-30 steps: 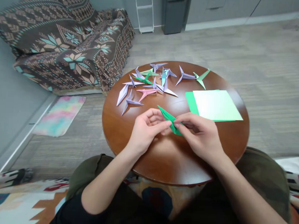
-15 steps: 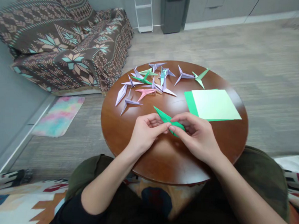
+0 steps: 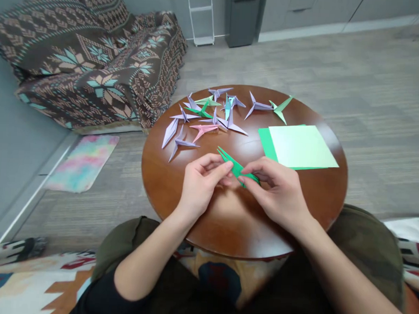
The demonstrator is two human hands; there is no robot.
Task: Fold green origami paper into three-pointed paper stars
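A dark green folded paper piece (image 3: 236,167), long and narrow with two thin points splayed toward the upper left, sits just above the round wooden bench (image 3: 179,193) at the centre of the frame, held between both hands. The left hand (image 3: 201,184) pinches its middle with thumb and forefinger pressed together on the paper, the other fingers curled loosely; the right hand (image 3: 276,193) pinches the lower right end the same way, its fingertips (image 3: 246,170) closed on the fold and hiding that end. Judging by the shape, the folding is at a late, narrow stage, where the slim points are being shaped or creased. The next move seems to call for a fine, steady pinch close to the tip, with the other hand bracing the body so the thin paper does not twist or tear. To the right of the hands lies a pale green sheet (image 3: 303,145) on top of a darker green sheet (image 3: 265,142), both flat on the bench. Across the upper part of the bench lies a loose cluster of finished folded figures (image 3: 211,115) in lilac, pink, green and light blue, well apart from the hands. At the upper left of the frame a patterned blanket (image 3: 88,57) covers a couch.
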